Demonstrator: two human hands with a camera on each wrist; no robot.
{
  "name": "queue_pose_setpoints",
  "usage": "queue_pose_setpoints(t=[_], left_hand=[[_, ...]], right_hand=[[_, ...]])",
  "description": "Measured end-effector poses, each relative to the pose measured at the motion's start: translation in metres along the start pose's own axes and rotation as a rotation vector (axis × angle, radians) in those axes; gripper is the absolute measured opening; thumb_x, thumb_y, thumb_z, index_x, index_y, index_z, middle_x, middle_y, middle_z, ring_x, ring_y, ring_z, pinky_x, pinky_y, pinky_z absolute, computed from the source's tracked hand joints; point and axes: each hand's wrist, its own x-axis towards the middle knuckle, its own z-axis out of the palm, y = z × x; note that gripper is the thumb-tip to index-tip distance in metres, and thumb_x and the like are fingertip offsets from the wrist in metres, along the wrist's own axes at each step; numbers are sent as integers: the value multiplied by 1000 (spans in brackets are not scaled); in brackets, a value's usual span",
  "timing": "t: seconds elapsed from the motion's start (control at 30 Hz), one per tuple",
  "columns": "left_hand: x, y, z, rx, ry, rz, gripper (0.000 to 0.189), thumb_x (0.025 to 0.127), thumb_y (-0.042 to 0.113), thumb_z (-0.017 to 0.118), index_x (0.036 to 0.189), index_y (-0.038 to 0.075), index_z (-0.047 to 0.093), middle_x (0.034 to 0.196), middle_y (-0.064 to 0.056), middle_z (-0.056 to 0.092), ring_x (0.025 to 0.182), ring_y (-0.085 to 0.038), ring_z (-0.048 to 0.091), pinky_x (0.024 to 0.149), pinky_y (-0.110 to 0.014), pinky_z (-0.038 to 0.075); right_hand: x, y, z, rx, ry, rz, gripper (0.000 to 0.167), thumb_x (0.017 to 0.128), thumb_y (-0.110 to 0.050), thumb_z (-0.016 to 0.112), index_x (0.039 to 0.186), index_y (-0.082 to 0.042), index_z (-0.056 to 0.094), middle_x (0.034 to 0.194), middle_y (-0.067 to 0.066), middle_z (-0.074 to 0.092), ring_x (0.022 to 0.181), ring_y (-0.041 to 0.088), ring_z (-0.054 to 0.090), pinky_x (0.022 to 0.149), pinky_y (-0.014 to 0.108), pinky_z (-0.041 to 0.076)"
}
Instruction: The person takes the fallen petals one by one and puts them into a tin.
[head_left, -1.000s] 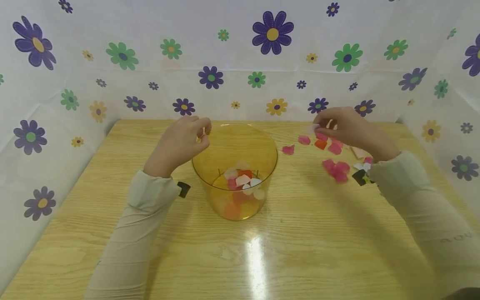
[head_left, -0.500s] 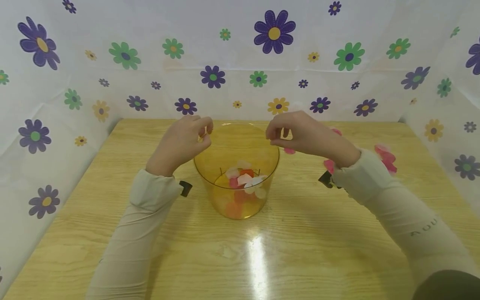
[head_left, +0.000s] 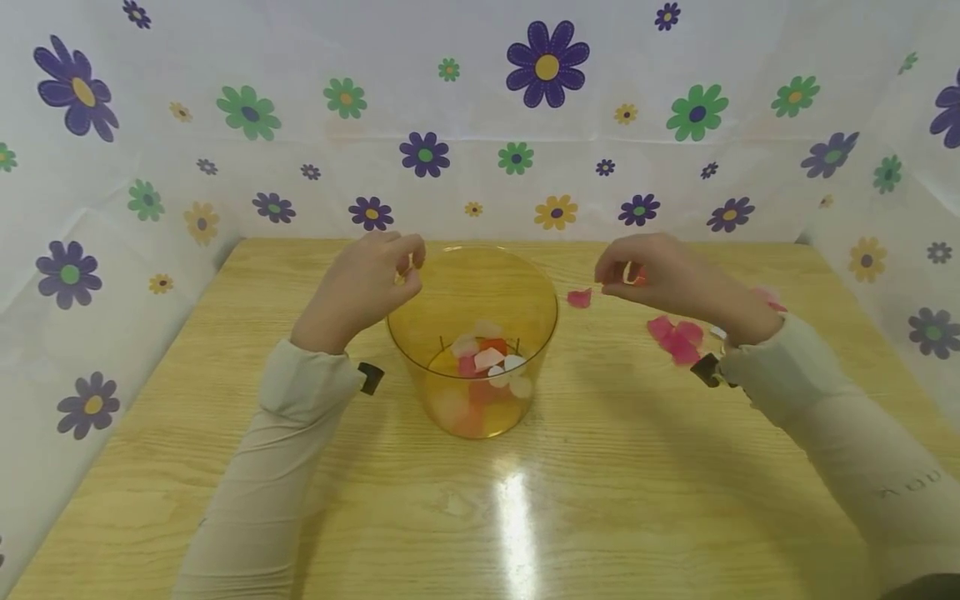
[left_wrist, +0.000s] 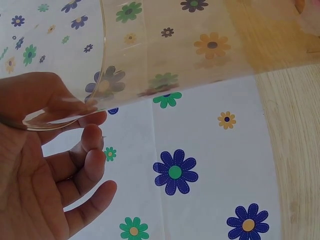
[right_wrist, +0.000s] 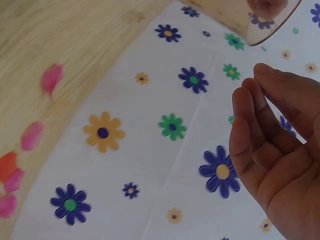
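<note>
A clear amber bucket (head_left: 472, 283) stands upright on the wooden table, with several white, pink and red petals (head_left: 489, 360) at its bottom. My left hand (head_left: 358, 293) pinches the bucket's rim at its left side; the left wrist view shows the thin rim (left_wrist: 103, 45) running between thumb and fingers. To the right of the bucket, my right hand (head_left: 678, 282) hovers apart from it with loosely bent fingers. Nothing shows between the right thumb and fingertips in the right wrist view. Closest to that hand lie a single pink petal (head_left: 579, 297) and other petals partly hidden behind it.
A cluster of dark pink petals (head_left: 677, 339) lies below the right forearm, and more pink ones (head_left: 769, 298) are partly covered by it. White flower-printed cloth (head_left: 480, 108) walls the table (head_left: 405, 517) at the back and both sides.
My right hand moves from the petals to above the bucket's right rim, lets a white petal fall inside, then draws back right. My left hand stays on the rim.
</note>
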Motion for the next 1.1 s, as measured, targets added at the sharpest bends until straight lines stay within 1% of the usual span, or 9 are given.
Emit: queue_pose_setpoints(t=[0.1,0.23,0.3,0.37,0.47,0.6,0.83,0.97,1.1], left_hand=[[0,-1,0,-3,-1,-2,14,84,14,49,95,10,56,86,-8,61,82,-26,53,73,-38,45],[-1,-3,0,-12,-6,-8,16,84,13,48,96,8,57,88,-10,61,84,-27,53,74,-39,45],[-2,-4,-1,-16,-8,-10,17,84,13,48,97,8,58,88,-10,61,84,-27,53,75,-40,45],[-2,-5,0,-19,-7,-12,17,84,13,48,97,7,58,88,-10,61,85,-27,52,76,-40,45],[-3,-6,1,-19,-4,-15,17,84,13,48,97,8,58,88,-10,62,84,-27,52,76,-40,45],[-2,-7,3,-21,-6,-19,16,84,13,49,97,9,57,87,-9,62,84,-26,52,76,-40,45],[-1,-5,5,-22,-8,-17,14,84,14,49,95,10,57,86,-8,60,84,-25,51,75,-39,44],[0,-4,4,-22,-3,-11,14,85,15,49,95,10,56,85,-8,60,82,-25,51,73,-38,43],[0,-2,3,-17,3,-7,13,84,15,49,94,10,57,84,-7,60,81,-25,51,72,-37,43]], right_hand=[[-13,16,-1,0,-35,90,13,82,-2,67,93,-7,67,90,4,68,79,16,61,74,33,53],[-29,43,3,-15,-83,150,12,80,0,68,91,-5,67,86,6,67,78,18,61,73,36,54],[-34,57,8,-38,-107,159,12,80,-1,68,91,-3,67,86,7,67,78,19,62,73,37,54],[-37,71,13,-54,-131,195,13,80,-3,68,93,-3,67,87,7,67,80,20,62,74,38,54],[-38,89,23,-58,-147,225,16,81,-2,68,96,1,66,90,12,68,84,25,63,78,43,53],[-37,104,35,-46,-181,280,19,82,-4,66,100,2,65,97,15,67,92,30,61,85,49,50],[-31,121,46,-33,-249,287,22,80,-2,67,101,2,64,96,15,67,90,29,62,85,48,50],[-27,125,49,-18,-258,265,21,78,1,67,99,3,64,92,15,68,85,28,64,82,45,52],[-21,123,53,-37,-256,250,18,78,0,69,95,0,65,89,12,68,81,25,63,78,42,53]])
